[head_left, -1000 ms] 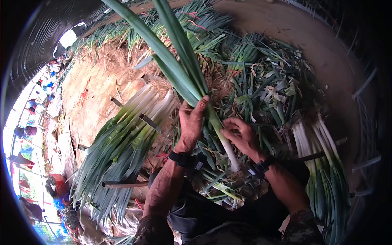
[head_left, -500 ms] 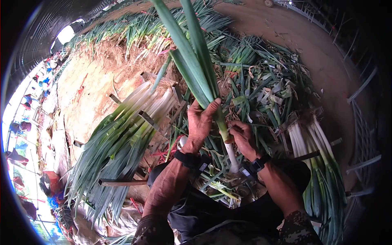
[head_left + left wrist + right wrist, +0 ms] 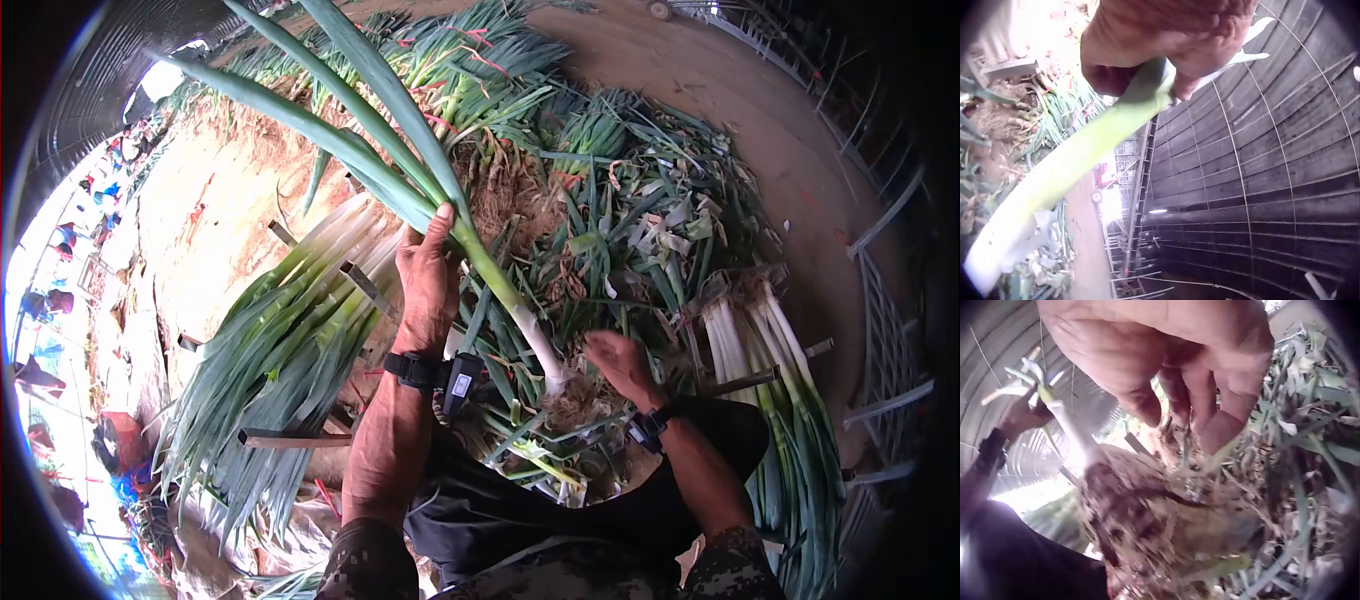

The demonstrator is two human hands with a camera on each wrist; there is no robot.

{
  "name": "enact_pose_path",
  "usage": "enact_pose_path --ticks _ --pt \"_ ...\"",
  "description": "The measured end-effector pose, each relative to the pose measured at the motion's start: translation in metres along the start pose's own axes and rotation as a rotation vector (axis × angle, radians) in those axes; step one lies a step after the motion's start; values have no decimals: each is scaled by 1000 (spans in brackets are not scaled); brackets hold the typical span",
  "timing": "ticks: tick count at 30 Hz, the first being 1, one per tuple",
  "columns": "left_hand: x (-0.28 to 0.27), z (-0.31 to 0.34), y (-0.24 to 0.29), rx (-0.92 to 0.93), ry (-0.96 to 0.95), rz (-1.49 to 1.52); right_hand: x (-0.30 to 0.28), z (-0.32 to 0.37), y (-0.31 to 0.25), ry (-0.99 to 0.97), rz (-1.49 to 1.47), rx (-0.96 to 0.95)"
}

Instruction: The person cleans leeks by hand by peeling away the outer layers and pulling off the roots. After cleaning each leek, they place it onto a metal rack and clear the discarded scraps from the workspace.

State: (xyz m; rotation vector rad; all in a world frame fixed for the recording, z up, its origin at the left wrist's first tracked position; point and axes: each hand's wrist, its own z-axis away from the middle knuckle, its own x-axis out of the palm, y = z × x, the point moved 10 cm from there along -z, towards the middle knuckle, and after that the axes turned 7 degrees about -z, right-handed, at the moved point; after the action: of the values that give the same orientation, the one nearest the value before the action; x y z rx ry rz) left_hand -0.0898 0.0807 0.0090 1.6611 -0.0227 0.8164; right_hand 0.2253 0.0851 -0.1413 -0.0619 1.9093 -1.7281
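My left hand [image 3: 428,280] grips a long green onion [image 3: 495,280] where its leaves begin, thumb across the front. The leaves fan toward the upper left, and the white shank slants down to a tangle of roots. In the left wrist view, the thumb and fingers close round the green part of the stalk [image 3: 1072,156]. My right hand [image 3: 622,365] is off the stalk, just right of the root end. Its fingers [image 3: 1200,394] hang loosely curled and spread apart in the right wrist view, with the brown roots [image 3: 1129,512] below them.
A bundle of green onions [image 3: 300,340] lies across metal bars [image 3: 295,438] at left, another bundle [image 3: 775,400] on a rack at right. Loose leaves and trimmings [image 3: 650,210] heap ahead. Tied bundles [image 3: 480,70] lie farther back, beside a bare dirt path [image 3: 790,170].
The right hand, earlier pulling at the outer sheath of the shank, has come away to the right. The left hand has moved left and up, tilting the onion; more white shank now shows.
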Motion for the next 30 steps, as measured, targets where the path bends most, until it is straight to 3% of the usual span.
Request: enact_pose_path --ticks 2,4,5,6,7,13,15,18,21,22,24,27,30 --pt "2 -1 -11 -49 -26 107 3 -10 -73 69 -130 -101" --pt "-4 0 -14 -22 15 -74 16 -18 -130 55 -144 -161" --pt "-5 2 -15 -8 40 -161 22 -17 -160 73 1 -368" --pt "2 4 -22 -61 40 110 31 -19 -169 85 99 -424" --pt "4 6 -22 -62 30 102 39 -19 -174 95 197 -477" --pt "-10 4 -8 -17 57 -60 52 -2 -111 8 173 -410" --pt "-14 -4 -9 -2 13 163 52 17 -55 -126 349 -53" --pt "-16 -11 -5 -1 -30 291 42 42 11 -375 657 108" --pt "-8 -9 -5 -46 -83 322 30 26 -14 -185 270 177" --pt "-1 -4 -8 -114 -152 325 34 12 -40 -105 111 -23" --pt "8 -1 -6 -84 -181 337 44 -4 -110 -119 -179 -22" --pt "19 5 -5 -69 -183 337 60 -20 -151 -129 -329 -11" --pt "20 8 -9 -103 -158 322 66 -30 -145 -53 -159 -120"
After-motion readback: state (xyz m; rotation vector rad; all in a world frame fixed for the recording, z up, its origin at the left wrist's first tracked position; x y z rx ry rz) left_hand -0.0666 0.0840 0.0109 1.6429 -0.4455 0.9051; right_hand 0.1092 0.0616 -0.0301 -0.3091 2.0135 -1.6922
